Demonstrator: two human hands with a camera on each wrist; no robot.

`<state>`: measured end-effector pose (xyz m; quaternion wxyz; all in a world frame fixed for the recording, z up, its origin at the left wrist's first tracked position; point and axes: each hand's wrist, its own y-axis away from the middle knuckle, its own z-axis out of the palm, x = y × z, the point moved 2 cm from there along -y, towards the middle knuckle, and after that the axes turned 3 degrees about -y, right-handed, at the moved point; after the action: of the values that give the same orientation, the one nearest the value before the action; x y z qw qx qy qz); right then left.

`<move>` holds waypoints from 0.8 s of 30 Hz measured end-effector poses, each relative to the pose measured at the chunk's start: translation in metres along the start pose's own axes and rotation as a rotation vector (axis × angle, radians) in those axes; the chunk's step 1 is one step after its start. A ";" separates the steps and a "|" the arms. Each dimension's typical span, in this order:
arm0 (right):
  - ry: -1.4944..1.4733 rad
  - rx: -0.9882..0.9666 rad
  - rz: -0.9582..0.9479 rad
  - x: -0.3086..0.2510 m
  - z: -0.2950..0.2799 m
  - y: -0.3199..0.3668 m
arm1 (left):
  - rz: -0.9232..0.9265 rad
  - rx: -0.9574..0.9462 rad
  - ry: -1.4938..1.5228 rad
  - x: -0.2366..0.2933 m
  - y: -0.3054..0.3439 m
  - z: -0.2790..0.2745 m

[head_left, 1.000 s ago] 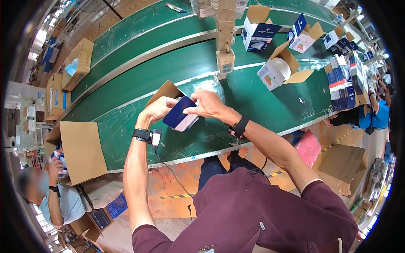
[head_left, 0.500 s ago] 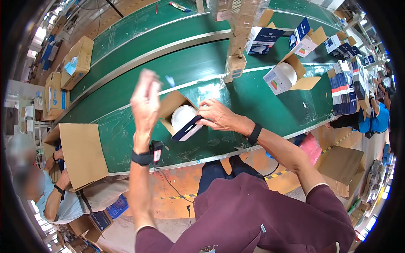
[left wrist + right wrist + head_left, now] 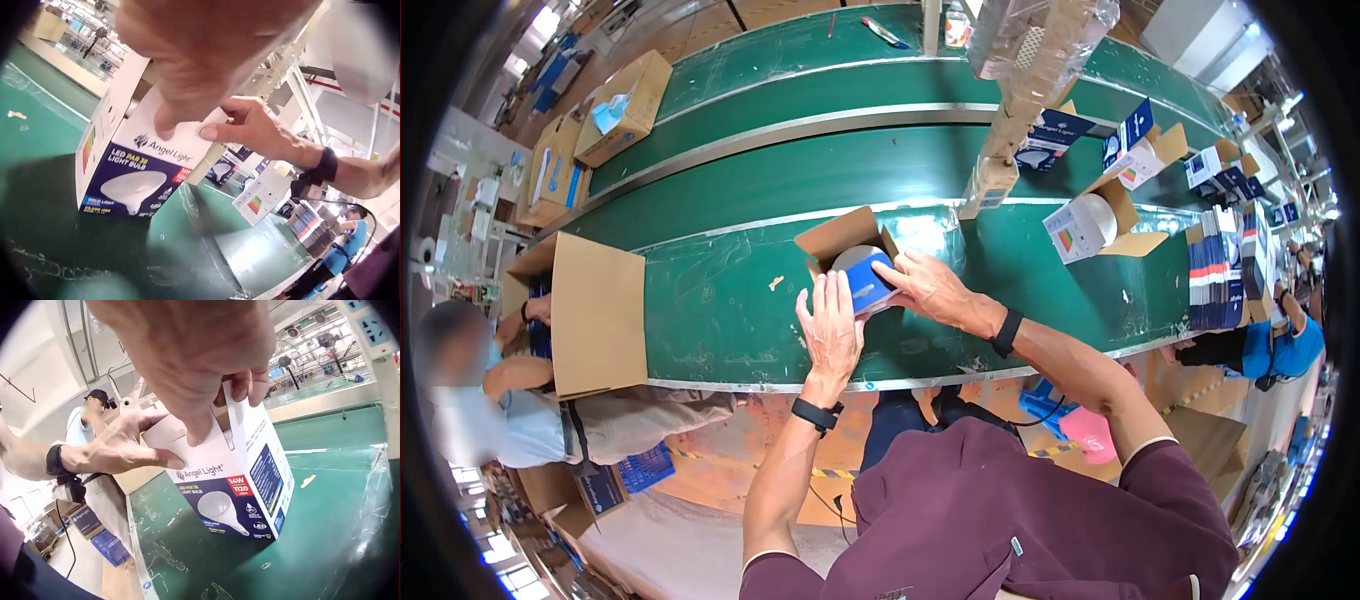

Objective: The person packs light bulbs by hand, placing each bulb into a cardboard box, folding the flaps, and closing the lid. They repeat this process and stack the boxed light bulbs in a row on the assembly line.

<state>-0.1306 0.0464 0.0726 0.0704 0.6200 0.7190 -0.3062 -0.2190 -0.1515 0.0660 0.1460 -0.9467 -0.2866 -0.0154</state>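
Observation:
A white and dark-blue light bulb box (image 3: 868,284) stands on the green table in front of me, its brown inner flap raised at the back. Part of a round white bulb (image 3: 855,256) shows inside, under the blue flap. My left hand (image 3: 833,330) is at the box's near left corner; its thumb presses the front panel, as the left wrist view shows. With my right hand (image 3: 940,295) I pinch the upper right edge, thumb on the front and fingers over the side. The printed front (image 3: 225,509) faces me in the right wrist view.
Another open bulb box (image 3: 1080,230) stands to the right, beside stacked flat cartons (image 3: 1218,270). A post (image 3: 1005,145) rises behind the work spot. A large brown carton (image 3: 600,315) stands at left, where another person (image 3: 520,400) reaches in. A small beige scrap (image 3: 776,284) lies nearby.
My left hand has come down from above the table onto the box's left front. The blue flap now leans over the bulb, and a beige scrap has appeared to the left.

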 end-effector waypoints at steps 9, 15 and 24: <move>0.209 -0.151 0.021 -0.007 0.023 0.001 | 0.091 -0.014 0.076 0.014 -0.001 0.005; 0.194 -0.484 0.161 0.001 0.026 -0.007 | 0.102 -0.333 0.185 0.002 -0.013 0.009; -0.816 0.026 0.564 0.074 0.040 0.008 | -0.026 0.161 0.318 0.011 0.016 0.012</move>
<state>-0.1503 0.0887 0.0017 0.4183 0.6208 0.4332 -0.5020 -0.2017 -0.1554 0.0515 0.2645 -0.9138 -0.2725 -0.1439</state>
